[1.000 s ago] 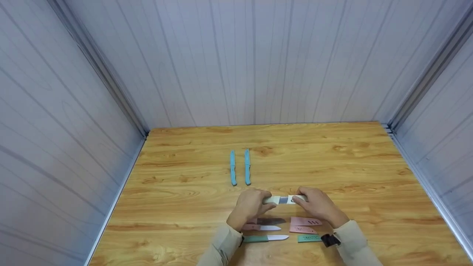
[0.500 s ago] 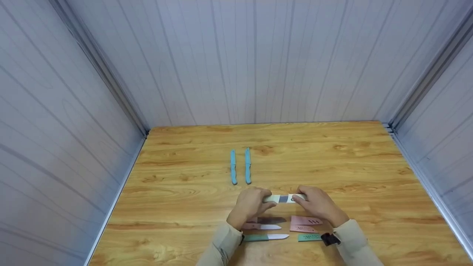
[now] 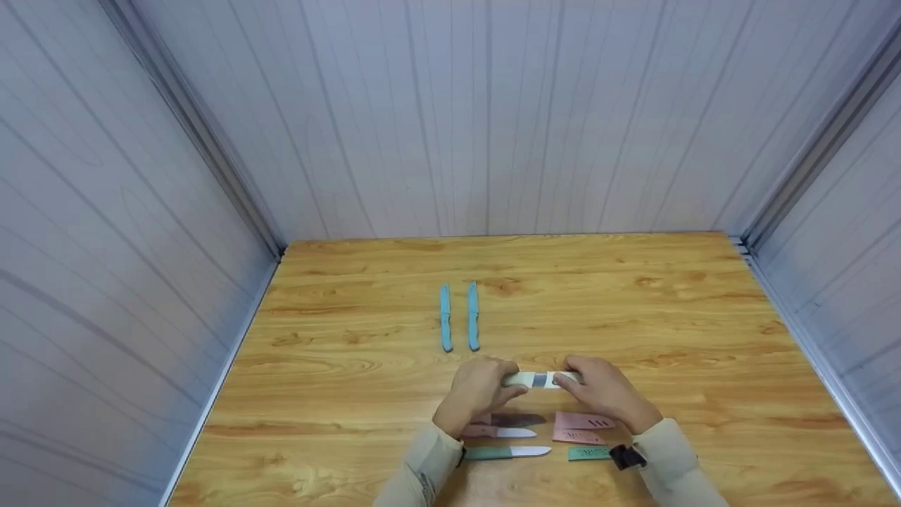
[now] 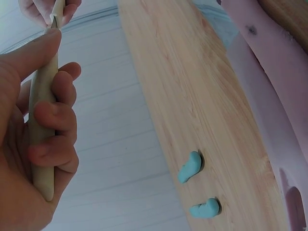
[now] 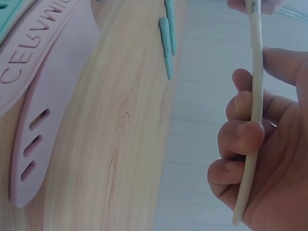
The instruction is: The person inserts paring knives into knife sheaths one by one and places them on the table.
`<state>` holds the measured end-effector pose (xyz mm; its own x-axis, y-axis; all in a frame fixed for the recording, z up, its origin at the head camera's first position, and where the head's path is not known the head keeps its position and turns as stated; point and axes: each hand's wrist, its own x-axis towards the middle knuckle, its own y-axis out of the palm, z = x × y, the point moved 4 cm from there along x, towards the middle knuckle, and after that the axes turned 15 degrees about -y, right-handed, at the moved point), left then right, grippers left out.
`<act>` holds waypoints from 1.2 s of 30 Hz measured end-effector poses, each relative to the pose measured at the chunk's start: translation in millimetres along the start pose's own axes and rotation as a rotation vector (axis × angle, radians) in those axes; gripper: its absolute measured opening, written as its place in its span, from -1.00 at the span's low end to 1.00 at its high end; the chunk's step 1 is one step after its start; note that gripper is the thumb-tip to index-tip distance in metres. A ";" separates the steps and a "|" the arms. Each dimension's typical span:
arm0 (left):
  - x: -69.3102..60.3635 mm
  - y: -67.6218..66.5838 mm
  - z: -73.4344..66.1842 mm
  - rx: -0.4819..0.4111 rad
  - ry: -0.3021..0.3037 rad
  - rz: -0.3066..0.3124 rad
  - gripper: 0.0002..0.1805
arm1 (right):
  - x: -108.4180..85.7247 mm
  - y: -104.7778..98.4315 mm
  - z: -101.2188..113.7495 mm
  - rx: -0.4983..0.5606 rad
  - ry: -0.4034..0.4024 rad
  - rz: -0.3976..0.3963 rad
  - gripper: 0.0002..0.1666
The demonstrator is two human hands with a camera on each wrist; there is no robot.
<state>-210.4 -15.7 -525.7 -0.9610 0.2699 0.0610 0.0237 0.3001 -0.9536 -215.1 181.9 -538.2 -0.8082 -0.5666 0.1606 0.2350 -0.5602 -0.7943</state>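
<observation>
Above the near part of the wood-grain table [image 3: 739, 394], the left hand [image 3: 482, 386] gripped a slim cream knife handle [image 3: 519, 379], fingers curled round it, while the right hand [image 3: 604, 387] pinched a flat cream blade sheath [image 5: 257, 82] between thumb and bent fingers. Handle and sheath lay nearly in one line, parallel to the table's far edge, with a short strip of grey blade [image 3: 540, 380] bare between them; its tip seemed to be inside the sheath. Each hand had its own end, neither nearer the blade by much.

Just nearer the wearer lay a dark-bladed knife with a pink handle [image 3: 517, 420], a white-bladed pink knife [image 3: 516, 433] and a white-bladed green knife [image 3: 493, 453], tips pointing right, apart from two pink sheaths [image 3: 583, 422] and a green sheath [image 3: 588, 453]; those knives were outside them. Toward the far edge, two light-blue knives [image 3: 445, 318] lay side by side, long axes running away; whether they were sheathed could not be told.
</observation>
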 end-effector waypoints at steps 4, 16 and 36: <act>0.9 0.6 -1.8 0.003 0.004 0.003 -0.66 | 1.7 2.3 1.5 0.010 -0.010 0.016 -0.72; -0.7 0.2 -2.7 0.008 0.003 -0.014 -0.68 | 1.6 1.2 3.8 -0.004 0.000 0.025 -0.71; 1.9 3.6 -6.4 -0.026 -0.005 -0.007 -0.73 | 4.1 2.3 7.5 -0.024 -0.021 0.033 -0.70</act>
<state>-210.4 -8.2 -527.1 -0.9625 0.2630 0.0664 0.0239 0.3262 -0.9450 -213.8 173.8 -535.0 -0.7884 -0.5976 0.1460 0.2483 -0.5263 -0.8132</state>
